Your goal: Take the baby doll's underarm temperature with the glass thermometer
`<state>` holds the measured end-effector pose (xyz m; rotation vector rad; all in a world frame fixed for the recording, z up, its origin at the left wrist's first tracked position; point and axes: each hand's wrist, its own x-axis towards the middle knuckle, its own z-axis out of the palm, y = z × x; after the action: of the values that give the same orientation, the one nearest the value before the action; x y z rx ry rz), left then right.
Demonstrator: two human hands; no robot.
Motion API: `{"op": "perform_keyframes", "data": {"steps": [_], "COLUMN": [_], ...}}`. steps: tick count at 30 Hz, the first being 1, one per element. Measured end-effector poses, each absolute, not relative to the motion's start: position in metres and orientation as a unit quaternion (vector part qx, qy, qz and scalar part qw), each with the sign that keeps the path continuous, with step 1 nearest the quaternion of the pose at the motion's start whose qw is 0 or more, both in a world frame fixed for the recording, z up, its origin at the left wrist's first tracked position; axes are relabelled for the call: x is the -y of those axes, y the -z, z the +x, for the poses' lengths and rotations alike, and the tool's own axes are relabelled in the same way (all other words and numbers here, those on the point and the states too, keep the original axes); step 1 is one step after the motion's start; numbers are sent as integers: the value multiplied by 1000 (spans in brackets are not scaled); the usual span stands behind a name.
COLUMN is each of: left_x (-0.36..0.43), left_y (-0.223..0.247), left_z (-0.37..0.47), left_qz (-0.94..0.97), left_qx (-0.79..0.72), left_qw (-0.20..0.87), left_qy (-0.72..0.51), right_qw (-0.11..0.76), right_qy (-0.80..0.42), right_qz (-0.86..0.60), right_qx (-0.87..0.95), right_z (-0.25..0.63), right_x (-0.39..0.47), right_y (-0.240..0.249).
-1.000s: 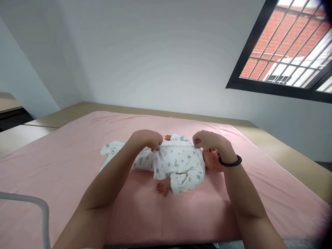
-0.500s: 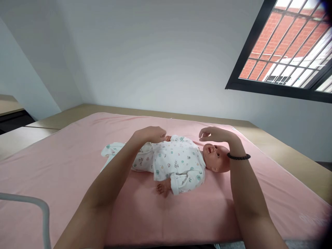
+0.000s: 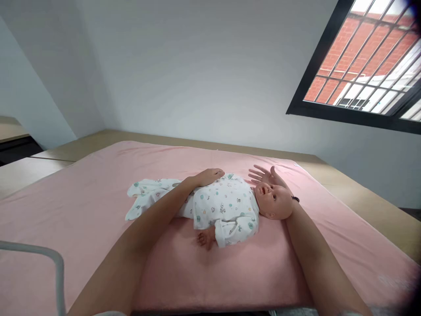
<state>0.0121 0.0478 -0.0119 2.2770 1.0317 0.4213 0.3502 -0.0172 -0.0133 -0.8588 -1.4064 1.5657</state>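
Note:
A baby doll (image 3: 226, 204) in a white patterned outfit lies on its back on a pink sheet (image 3: 250, 272), its head to the right and its legs to the left. My left hand (image 3: 210, 176) rests flat over the far side of the doll's belly, fingers stretched out. Beyond the doll's head (image 3: 274, 202) lies my right hand (image 3: 264, 175), palm up with the fingers spread. The right wrist, with a dark beaded bracelet (image 3: 295, 199), is partly hidden behind the head.
The sheet covers a wooden surface (image 3: 342, 175) that meets a white wall (image 3: 197, 79). A grey metal rail (image 3: 58, 272) stands at the lower left. A barred window (image 3: 362, 66) is at the upper right.
My left hand has moved right and come down onto the doll's belly. My right hand has lowered behind the doll's head, turned palm up and spread its fingers.

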Motion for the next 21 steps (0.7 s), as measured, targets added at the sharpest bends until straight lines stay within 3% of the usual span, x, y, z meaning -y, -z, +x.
{"op": "perform_keyframes", "data": {"steps": [8, 13, 21], "left_x": [-63, -65, -58], "left_y": [26, 28, 22], "left_z": [19, 18, 20], "left_qz": [906, 901, 899], "left_qx": [-351, -341, -326], "left_qw": [191, 213, 236], "left_qy": [-143, -161, -174], "right_qw": [379, 421, 375], "right_qy": [-733, -694, -751], "right_qz": [-262, -309, -274], "right_qx": [501, 495, 469], "right_z": [319, 324, 320], "right_x": [44, 22, 21], "right_y": [6, 19, 21]}}
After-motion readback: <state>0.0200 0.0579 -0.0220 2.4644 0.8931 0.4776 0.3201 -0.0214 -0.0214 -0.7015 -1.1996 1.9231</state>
